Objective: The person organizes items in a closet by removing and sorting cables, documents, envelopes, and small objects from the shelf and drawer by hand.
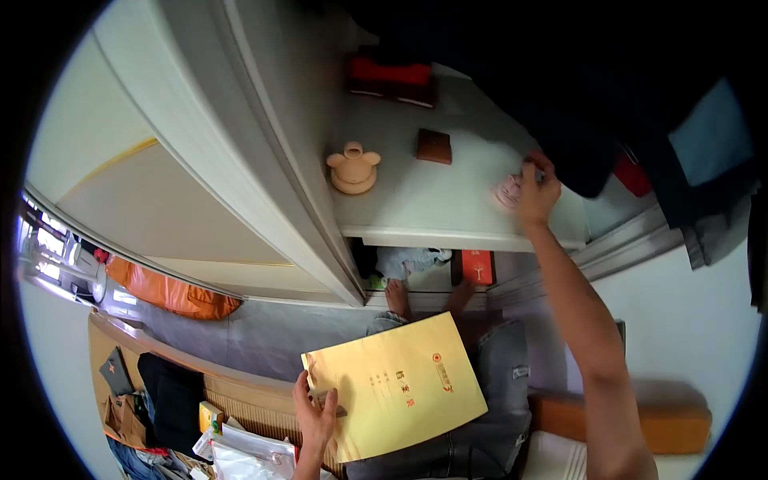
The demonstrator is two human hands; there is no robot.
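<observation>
My left hand [318, 416] grips the left edge of a yellow folder [400, 384] with printed characters, which lies above my lap. My right hand [538, 190] reaches onto a white shelf [400, 212], its fingers closed at a small pinkish object [509, 192]; motion blur hides whether it is gripped. On the same shelf a peach-coloured figure-shaped object [353, 169] stands at the left, and a brown wallet-like item [434, 146] lies in the middle. A red and dark item [390, 78] is farther back.
Dark clothes [560, 96] hang over the shelf's right side. Below it are a red box [478, 267] and grey cloth [412, 260]. At lower left, a bed [264, 398] holds clothes and plastic bags [252, 456]. An orange bag [172, 288] lies beyond the sliding door.
</observation>
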